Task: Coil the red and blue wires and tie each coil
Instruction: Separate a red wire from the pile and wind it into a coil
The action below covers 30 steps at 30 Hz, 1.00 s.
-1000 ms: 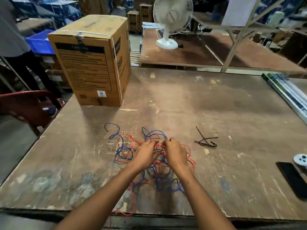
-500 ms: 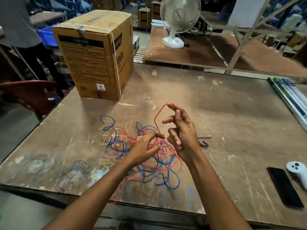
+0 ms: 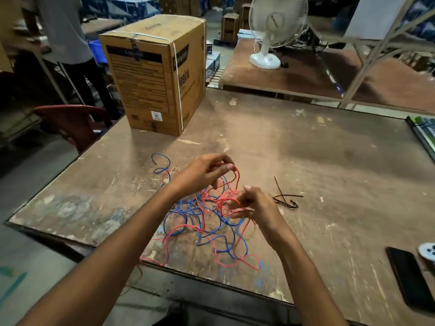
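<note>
A red wire (image 3: 237,262) and a blue wire (image 3: 186,209) lie tangled together in loose loops on the worn wooden table (image 3: 329,165), near its front edge. My left hand (image 3: 204,171) is raised over the tangle and pinches a loop of the red wire between its fingertips. My right hand (image 3: 253,203) is lower and to the right, fingers curled round red strands. A free end of the blue wire curls off to the left. Several black ties (image 3: 286,200) lie on the table just right of my right hand.
A large cardboard box (image 3: 153,76) stands at the table's back left. A black phone (image 3: 410,277) and a white controller (image 3: 428,251) lie at the right edge. A red chair (image 3: 70,118) is left of the table. A white fan (image 3: 273,31) stands on the table behind. A person stands back left.
My right hand has come down from its raised position to the tangle. My left hand has lifted and now holds the red loop up.
</note>
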### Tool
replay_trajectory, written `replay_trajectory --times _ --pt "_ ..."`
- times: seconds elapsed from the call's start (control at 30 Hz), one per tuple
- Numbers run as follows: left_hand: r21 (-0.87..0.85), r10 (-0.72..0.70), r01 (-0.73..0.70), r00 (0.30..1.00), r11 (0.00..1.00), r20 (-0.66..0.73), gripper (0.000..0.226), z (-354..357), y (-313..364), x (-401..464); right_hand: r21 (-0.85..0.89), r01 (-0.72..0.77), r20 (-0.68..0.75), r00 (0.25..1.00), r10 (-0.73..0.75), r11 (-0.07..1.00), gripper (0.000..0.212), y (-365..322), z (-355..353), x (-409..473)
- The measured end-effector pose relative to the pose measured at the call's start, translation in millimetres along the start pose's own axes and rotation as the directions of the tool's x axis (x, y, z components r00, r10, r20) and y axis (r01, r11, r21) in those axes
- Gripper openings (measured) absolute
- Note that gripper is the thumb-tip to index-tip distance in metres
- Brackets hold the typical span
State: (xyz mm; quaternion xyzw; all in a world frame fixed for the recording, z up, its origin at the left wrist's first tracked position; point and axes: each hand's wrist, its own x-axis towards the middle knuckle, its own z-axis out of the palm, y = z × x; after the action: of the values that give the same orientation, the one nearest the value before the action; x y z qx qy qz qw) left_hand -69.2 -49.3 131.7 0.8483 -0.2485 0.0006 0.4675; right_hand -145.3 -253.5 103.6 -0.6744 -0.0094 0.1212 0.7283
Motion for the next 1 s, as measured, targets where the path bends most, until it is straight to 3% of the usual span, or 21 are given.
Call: replay_trajectory --times 0.07,0.13,0.2,0.27,0.33,0.4,0.47,0.63,0.7,0.83,1.0 --pt "-0.105 0.013 -0.006 0.998 0.994 0.067 0.013 -6.7 18.9 -4.7 -0.417 0.078 -0.159 0.975 -0.158 0.905 0.035 6.9 -0.6 5.1" --pt "-0.178 0.015 0.009 0.991 0.984 0.130 0.016 -12.0 34.6 -6.4 -0.558 0.139 -0.184 0.941 -0.285 0.818 0.039 5.8 2.2 6.8" --pt "-0.203 0.013 0.028 0.980 0.979 0.198 0.019 -17.2 42.7 -4.8 -0.540 0.255 -0.140 0.912 -0.385 0.802 0.058 -0.6 8.3 8.6" --pt "-0.257 0.006 0.073 0.955 0.964 0.295 0.023 -21.7 48.2 -2.7 -0.492 0.339 -0.139 0.879 -0.456 0.802 0.063 -8.8 14.0 11.0" --pt "-0.282 0.004 0.112 0.925 0.953 0.380 0.027 -28.0 55.4 -0.4 -0.461 0.388 -0.150 0.852 -0.501 0.798 0.056 -17.3 17.8 12.3" --pt "-0.269 0.004 0.127 0.897 0.955 0.441 0.030 -35.6 62.6 -0.3 -0.533 0.398 -0.094 0.849 -0.520 0.746 0.032 -21.0 17.1 16.1" --pt "-0.254 0.030 0.115 0.863 0.960 0.504 0.036 -45.6 66.0 -3.1 -0.557 0.397 0.010 0.881 -0.473 0.729 0.019 -23.2 16.8 16.4" --pt "-0.337 -0.023 0.321 0.753 0.885 0.657 0.037 -75.3 59.3 -17.1 -0.146 0.379 0.208 0.915 -0.346 0.914 0.025 -24.8 27.0 0.4" --pt "-0.325 -0.031 0.338 0.734 0.883 0.679 0.034 -82.4 60.1 -21.3 -0.154 0.359 0.206 0.923 -0.325 0.921 0.029 -26.6 33.2 -7.5" --pt "-0.157 -0.044 0.172 0.797 0.973 0.603 0.024 -90.9 59.5 -23.0 -0.275 0.286 0.204 0.950 -0.235 0.918 0.041 -30.4 39.1 -24.5" --pt "-0.172 0.168 -0.097 0.870 0.980 0.464 0.023 -95.1 64.7 -25.4 -0.079 0.176 0.300 0.943 -0.145 0.981 0.042 -55.3 45.1 -53.7"
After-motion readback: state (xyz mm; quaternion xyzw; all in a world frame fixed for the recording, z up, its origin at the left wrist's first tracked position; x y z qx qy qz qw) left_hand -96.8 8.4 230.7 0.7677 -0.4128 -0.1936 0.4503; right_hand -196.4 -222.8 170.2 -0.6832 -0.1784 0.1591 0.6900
